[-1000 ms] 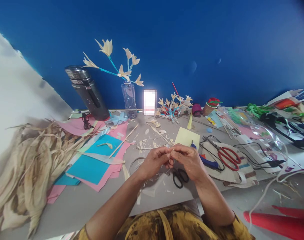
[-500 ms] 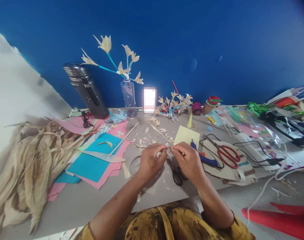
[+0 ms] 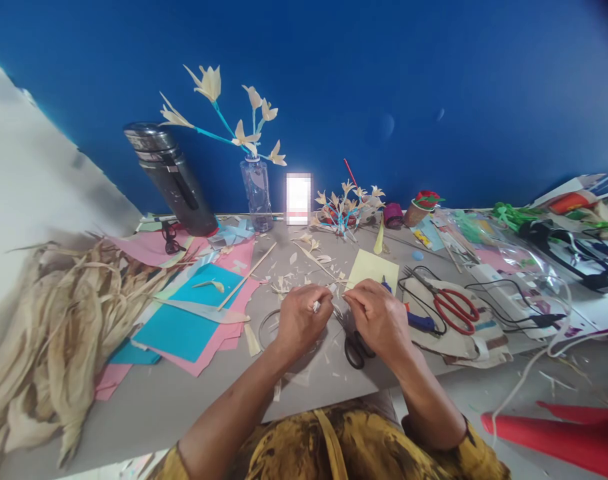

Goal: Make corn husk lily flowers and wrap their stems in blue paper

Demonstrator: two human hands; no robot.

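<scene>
The left hand (image 3: 304, 317) has its grip closed on a small white piece (image 3: 316, 307), located above the table (image 3: 194, 407); only one end shows, so its long axis cannot be determined. The right hand (image 3: 377, 310) is just beside it, fingers curled; whether its grip holds anything cannot be told. Black-handled scissors (image 3: 354, 350) lie between the hands, handles toward the person, blades directed away. A clear bottle (image 3: 257, 190) stands upright, containing blue-stemmed pale flowers (image 3: 207, 83). A cup (image 3: 414, 214) holds a red-and-green item (image 3: 428, 199).
</scene>
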